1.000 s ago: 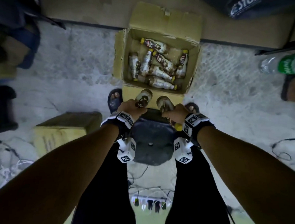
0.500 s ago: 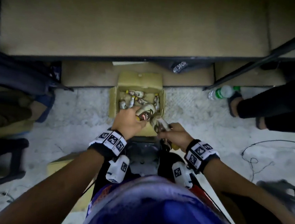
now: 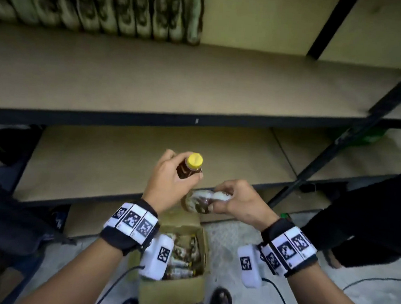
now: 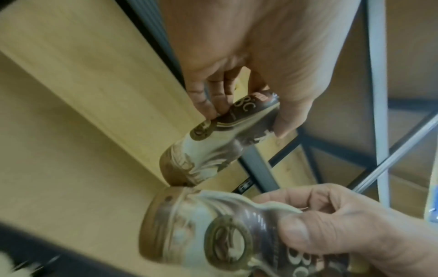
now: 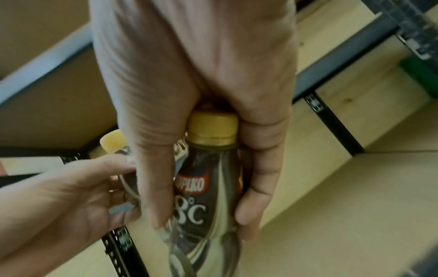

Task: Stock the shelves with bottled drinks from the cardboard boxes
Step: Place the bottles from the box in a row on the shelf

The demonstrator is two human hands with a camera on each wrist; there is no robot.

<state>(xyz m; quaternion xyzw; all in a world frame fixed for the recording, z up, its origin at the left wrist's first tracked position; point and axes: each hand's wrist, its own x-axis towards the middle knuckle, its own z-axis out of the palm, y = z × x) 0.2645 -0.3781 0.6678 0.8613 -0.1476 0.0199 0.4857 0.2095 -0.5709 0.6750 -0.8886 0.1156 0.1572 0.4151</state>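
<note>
My left hand grips a brown coffee bottle with a yellow cap, held upright in front of the lower shelf. My right hand grips a second bottle lying sideways, its base pointing left beside the first. In the left wrist view my left hand pinches its bottle below the neck. In the right wrist view my right hand wraps round its bottle, the cap against the palm. The open cardboard box with several bottles stands on the floor under my wrists.
A row of several bottles stands at the back left of the upper shelf. Black metal uprights cross at the right. Another person's dark sleeve reaches in from the right. A green bottle lies behind the upright.
Both hands have lifted their bottles out of the box and up in front of the shelves. The view has swung from the floor up to the shelves.
</note>
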